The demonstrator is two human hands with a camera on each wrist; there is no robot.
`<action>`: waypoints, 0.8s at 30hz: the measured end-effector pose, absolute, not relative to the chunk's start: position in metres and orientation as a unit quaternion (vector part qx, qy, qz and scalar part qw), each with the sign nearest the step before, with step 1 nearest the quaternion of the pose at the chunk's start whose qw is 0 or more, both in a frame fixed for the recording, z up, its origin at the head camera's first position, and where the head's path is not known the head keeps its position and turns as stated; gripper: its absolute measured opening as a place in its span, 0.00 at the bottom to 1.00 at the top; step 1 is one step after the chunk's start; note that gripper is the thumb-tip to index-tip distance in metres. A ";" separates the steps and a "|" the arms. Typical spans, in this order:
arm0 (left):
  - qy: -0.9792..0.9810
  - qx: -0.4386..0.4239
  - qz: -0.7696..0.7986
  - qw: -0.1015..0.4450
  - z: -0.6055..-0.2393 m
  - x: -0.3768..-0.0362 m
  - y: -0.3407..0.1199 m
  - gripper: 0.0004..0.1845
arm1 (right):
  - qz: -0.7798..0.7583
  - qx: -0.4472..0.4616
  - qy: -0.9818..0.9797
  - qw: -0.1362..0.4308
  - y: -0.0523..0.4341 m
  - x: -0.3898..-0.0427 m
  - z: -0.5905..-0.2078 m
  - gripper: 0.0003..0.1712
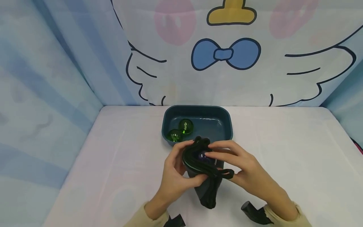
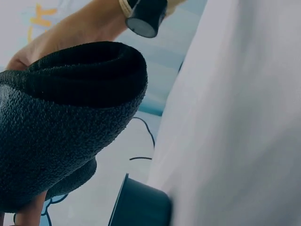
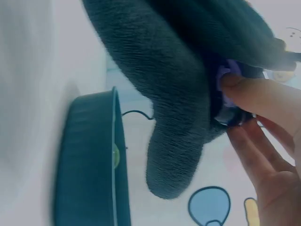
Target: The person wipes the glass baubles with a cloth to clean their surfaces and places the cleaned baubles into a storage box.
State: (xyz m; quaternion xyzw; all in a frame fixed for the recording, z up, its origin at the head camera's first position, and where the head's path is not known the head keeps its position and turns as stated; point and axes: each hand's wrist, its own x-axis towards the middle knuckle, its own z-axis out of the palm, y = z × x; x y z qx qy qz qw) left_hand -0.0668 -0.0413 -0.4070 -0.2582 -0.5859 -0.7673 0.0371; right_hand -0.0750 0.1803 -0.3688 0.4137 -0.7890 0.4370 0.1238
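Note:
Both hands hold a dark knitted drawstring pouch (image 1: pixel 206 184) above the white table, just in front of a dark blue tray (image 1: pixel 224 113). My left hand (image 1: pixel 175 171) grips the pouch's rolled mouth from the left. My right hand (image 1: pixel 236 165) pinches a purple ball (image 1: pixel 204 155) sitting in the pouch's opening. The right wrist view shows the fingers (image 3: pixel 256 94) on the purple ball (image 3: pixel 225 77) against the dark fabric (image 3: pixel 164 80). In the left wrist view the pouch (image 2: pixel 61 117) fills the left side. Two green glass balls (image 1: pixel 185 126) (image 1: pixel 174 135) lie in the tray.
The white table (image 1: pixel 283 151) spreads wide on both sides of the tray. A cartoon-printed curtain (image 1: pixel 227 53) hangs behind and blue fabric walls close the sides. Black wrist cameras (image 1: pixel 253 212) sit on both forearms.

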 end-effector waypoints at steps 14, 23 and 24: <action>-0.588 -0.267 -0.763 0.036 -0.409 -0.066 -0.044 0.39 | 0.534 0.369 -0.758 0.067 0.180 -0.085 -0.379 0.27; -0.565 -0.270 -0.779 0.032 -0.408 -0.069 -0.044 0.39 | 0.490 0.379 -0.777 0.110 0.182 -0.080 -0.375 0.27; -0.563 -0.270 -0.780 0.032 -0.408 -0.069 -0.044 0.39 | 0.480 0.390 -0.777 0.117 0.182 -0.080 -0.375 0.27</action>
